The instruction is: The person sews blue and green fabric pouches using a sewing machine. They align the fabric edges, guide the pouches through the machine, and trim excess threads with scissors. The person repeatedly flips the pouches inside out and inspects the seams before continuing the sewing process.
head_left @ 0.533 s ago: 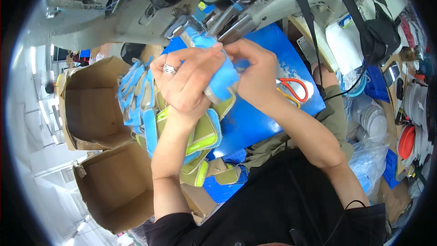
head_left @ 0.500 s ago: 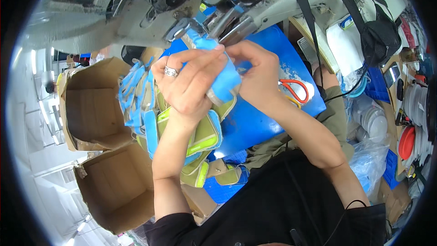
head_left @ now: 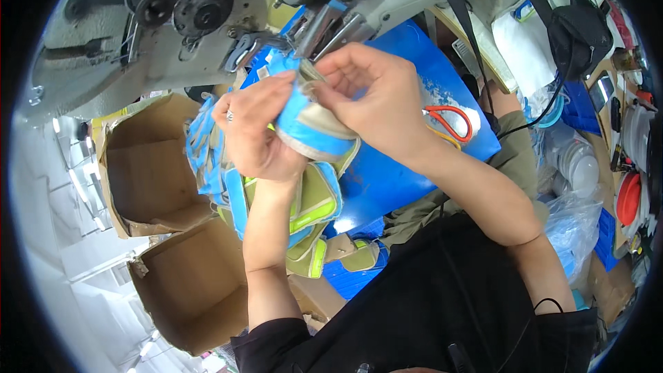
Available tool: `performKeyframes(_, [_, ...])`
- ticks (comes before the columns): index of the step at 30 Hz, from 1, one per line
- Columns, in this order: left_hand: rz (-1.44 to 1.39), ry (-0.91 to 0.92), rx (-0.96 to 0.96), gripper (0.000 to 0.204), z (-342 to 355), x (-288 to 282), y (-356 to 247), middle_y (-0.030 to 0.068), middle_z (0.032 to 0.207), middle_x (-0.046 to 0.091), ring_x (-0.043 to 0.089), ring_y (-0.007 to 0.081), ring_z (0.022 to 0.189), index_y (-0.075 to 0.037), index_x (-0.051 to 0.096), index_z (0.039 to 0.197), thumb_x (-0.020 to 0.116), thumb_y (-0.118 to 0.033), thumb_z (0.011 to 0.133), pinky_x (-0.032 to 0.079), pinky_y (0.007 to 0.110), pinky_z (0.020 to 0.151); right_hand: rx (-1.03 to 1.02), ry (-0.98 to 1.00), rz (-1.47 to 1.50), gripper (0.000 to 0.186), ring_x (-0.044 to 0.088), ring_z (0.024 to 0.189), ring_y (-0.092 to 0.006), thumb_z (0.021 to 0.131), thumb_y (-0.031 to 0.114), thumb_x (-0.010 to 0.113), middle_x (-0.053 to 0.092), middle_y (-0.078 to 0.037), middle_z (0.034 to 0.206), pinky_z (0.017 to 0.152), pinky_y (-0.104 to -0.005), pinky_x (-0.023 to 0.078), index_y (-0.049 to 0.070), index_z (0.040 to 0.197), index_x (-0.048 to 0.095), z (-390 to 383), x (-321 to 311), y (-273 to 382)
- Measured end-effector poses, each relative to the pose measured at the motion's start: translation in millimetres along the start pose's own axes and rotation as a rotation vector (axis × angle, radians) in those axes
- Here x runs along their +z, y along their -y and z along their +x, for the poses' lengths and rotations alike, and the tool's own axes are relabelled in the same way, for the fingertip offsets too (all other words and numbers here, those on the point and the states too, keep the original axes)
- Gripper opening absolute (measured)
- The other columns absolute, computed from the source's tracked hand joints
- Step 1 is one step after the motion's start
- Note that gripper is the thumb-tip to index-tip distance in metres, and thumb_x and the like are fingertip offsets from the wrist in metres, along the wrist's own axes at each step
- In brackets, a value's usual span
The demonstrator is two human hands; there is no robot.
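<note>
A curved blue and beige fabric piece, which looks like a shoe upper (head_left: 312,130), is held up between my hands beside the metal working end of a sewing machine (head_left: 321,31). My left hand (head_left: 257,131), with a ring on one finger, is closed around the upper's left side. On its upper right edge, my right hand (head_left: 387,93) pinches the beige lining with thumb and fingers. The upper's far end runs up close to the machine; whether it touches cannot be seen. Below my left hand lies a pile of olive and lime uppers (head_left: 314,200) with blue edges.
Red-orange handled scissors (head_left: 452,123) lie on the blue tabletop (head_left: 380,186), right of my right hand. Two open cardboard boxes (head_left: 155,166) stand at the left. Blue strips (head_left: 206,145) hang beside them. A black pouch (head_left: 580,41) hangs at the upper right, above plastic bags (head_left: 570,228).
The upper has turned and opened out, so its beige inside shows more. My right hand has shifted up and left along its edge; my left hand has moved slightly left and down. The view has shifted.
</note>
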State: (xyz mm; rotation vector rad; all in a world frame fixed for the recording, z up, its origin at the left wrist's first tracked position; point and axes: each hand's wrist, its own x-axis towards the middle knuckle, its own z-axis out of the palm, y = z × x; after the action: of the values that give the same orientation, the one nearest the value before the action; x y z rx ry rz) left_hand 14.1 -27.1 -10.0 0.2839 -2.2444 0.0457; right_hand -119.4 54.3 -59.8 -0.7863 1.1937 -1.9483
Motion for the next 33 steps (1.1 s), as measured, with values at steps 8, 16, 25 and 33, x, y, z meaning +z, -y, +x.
performKeyframes(8, [0.101,0.071,0.083,0.024,0,3,-10,0.0035,0.102,0.076,0.072,0.0200,0.087,-0.011,0.072,0.099,0.080,-0.018,0.076,0.039,0.034,0.090,-0.145,0.049,-0.228,0.023,0.068,0.073,-0.0137,0.078,0.001,0.080,0.072,-0.006,0.085,0.065,-0.0285,0.054,0.002,0.099,0.071,-3,-11,-5])
performKeyframes(16, [0.142,0.048,0.023,0.024,1,7,-18,0.0007,0.097,0.073,0.070,0.0189,0.085,-0.012,0.076,0.093,0.077,-0.016,0.070,0.039,0.034,0.088,0.151,0.189,0.004,0.021,0.067,0.071,-0.0094,0.083,-0.001,0.074,0.072,-0.007,0.083,0.066,-0.0255,0.054,-0.002,0.104,0.072,2,-21,9])
performKeyframes(25, [0.142,0.065,-0.061,0.028,5,4,-19,0.0014,0.094,0.071,0.065,0.0195,0.084,-0.013,0.077,0.096,0.080,-0.020,0.069,0.039,0.035,0.087,0.208,0.274,0.097,0.030,0.066,0.074,-0.0073,0.083,0.007,0.075,0.071,-0.005,0.085,0.066,-0.0235,0.053,-0.006,0.110,0.071,13,-26,22])
performKeyframes(33, [-0.315,0.153,-0.557,0.024,5,-12,-27,0.0096,0.101,0.073,0.066,0.0207,0.094,-0.003,0.076,0.108,0.073,-0.013,0.086,0.049,0.031,0.087,0.205,0.361,0.131,0.033,0.065,0.075,-0.0064,0.083,0.007,0.078,0.069,-0.004,0.085,0.066,-0.0222,0.053,-0.009,0.112,0.069,4,-38,23])
